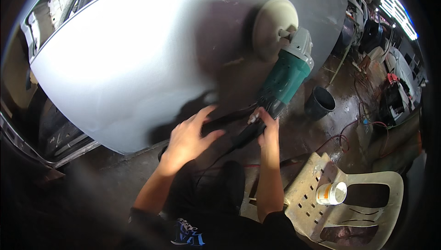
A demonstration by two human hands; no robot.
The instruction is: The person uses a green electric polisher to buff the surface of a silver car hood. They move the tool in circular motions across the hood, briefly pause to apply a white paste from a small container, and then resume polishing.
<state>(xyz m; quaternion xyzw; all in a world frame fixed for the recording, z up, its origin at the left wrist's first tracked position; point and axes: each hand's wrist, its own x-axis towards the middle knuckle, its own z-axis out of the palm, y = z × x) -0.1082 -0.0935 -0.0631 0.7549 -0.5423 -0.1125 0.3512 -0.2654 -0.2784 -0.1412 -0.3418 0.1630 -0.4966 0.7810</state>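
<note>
My right hand [269, 128] is wrapped round the black rear handle of a teal and grey polisher [285, 76]. The polisher's round cream pad [275, 25] is tilted on edge beside a glossy silver-grey car panel [133, 66]; whether pad and paint touch I cannot tell. My left hand [189, 136] is held in the air by the panel's lower edge, fingers and thumb apart, with nothing in it. A dark cord trails down from the polisher's handle toward my legs.
At the lower right a worn cream plastic chair [308, 190] carries a white tub [331, 193]. Beyond the polisher stands a black bucket [320, 102] with a stick leaning out. A red hose [344, 137] snakes over the wet-looking floor. Clutter lines the far right.
</note>
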